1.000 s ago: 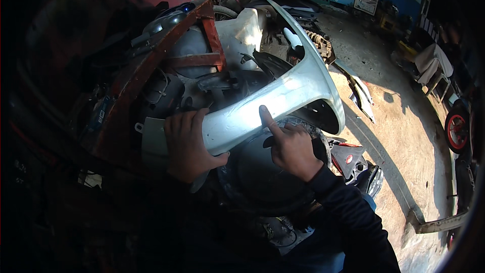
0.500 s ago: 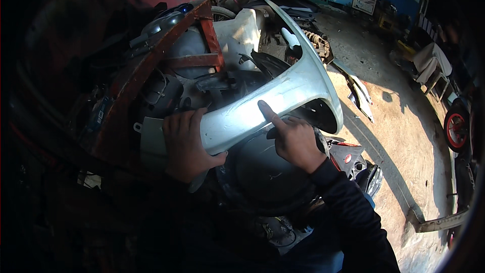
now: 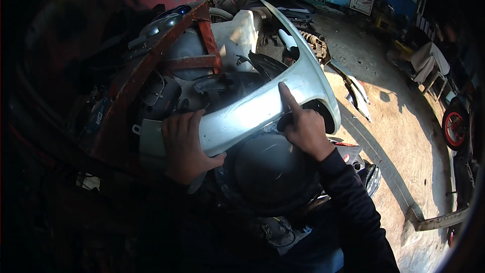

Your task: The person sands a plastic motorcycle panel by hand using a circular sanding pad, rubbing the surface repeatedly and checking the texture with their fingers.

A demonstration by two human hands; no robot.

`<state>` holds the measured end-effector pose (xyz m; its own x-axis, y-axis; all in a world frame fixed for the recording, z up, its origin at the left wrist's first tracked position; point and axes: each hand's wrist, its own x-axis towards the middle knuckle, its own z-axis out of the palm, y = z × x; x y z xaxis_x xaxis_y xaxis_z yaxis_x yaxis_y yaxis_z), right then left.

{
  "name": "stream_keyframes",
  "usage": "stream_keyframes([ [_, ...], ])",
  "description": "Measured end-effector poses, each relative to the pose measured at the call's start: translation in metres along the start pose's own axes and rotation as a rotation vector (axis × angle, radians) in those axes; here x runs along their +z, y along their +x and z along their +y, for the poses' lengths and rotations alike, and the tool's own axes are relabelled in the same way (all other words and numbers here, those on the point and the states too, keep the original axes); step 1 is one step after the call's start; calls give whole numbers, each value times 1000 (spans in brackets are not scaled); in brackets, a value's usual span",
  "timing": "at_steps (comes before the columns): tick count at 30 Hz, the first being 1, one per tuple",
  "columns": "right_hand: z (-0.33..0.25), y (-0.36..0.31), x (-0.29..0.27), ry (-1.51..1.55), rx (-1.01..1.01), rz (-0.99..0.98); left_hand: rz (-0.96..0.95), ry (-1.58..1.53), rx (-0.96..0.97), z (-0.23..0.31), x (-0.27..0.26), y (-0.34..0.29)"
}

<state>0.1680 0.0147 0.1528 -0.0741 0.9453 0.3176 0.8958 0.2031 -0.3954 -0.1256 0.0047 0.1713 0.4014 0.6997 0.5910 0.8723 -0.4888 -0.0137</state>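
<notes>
A long pale silver body panel (image 3: 242, 116), flaring at its far right end like a scooter fairing piece, lies slantwise in front of me. My left hand (image 3: 186, 146) grips its near left end, fingers over the top and thumb along the lower edge. My right hand (image 3: 308, 129) has its index finger stretched out, the tip touching the panel's bright face close to the flare. The other fingers of that hand are curled, and its thumb is in shadow. Under the panel is a dark round object (image 3: 273, 164) with a scratched top.
Left of the panel rises a rusty red metal frame (image 3: 146, 65) with dark parts around it. A white plastic piece (image 3: 242, 33) stands behind. More body parts (image 3: 356, 93) lie on the sunlit floor at right, near a red-rimmed wheel (image 3: 454, 129) and a metal bar (image 3: 439, 222).
My right hand has slid up and to the right along the panel, its fingertip nearer the flared end. The left hand keeps its grip; the view has shifted slightly.
</notes>
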Motion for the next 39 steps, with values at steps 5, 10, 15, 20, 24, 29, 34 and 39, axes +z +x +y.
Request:
stream_keyframes([
  [5, 21, 23, -20, -12, -12, -31, -20, -4, -7, 4, 0, 1],
  [10, 21, 31, -26, 99, 41, -91, -34, 12, -21, 4, -7, -1],
  [15, 21, 25, -22, 46, -14, -96, -56, 18, -5, 4, -2, -3],
  [20, -14, 12, -19, 26, -52, -141, -54, 18, -11, 1, -3, -6],
  [24, -29, -7, -2, -16, -178, -124, -50, 1, -19, 2, -2, -3],
  [29, -40, -27, 14, 77, -291, -92, -49, -9, -25, 1, 0, -3],
  [34, -50, -35, 16, 56, -303, -151, -56, 14, -22, 1, -6, -3],
  [39, -48, -36, 19, 127, -333, -145, -59, 4, -19, 1, -1, -3],
])
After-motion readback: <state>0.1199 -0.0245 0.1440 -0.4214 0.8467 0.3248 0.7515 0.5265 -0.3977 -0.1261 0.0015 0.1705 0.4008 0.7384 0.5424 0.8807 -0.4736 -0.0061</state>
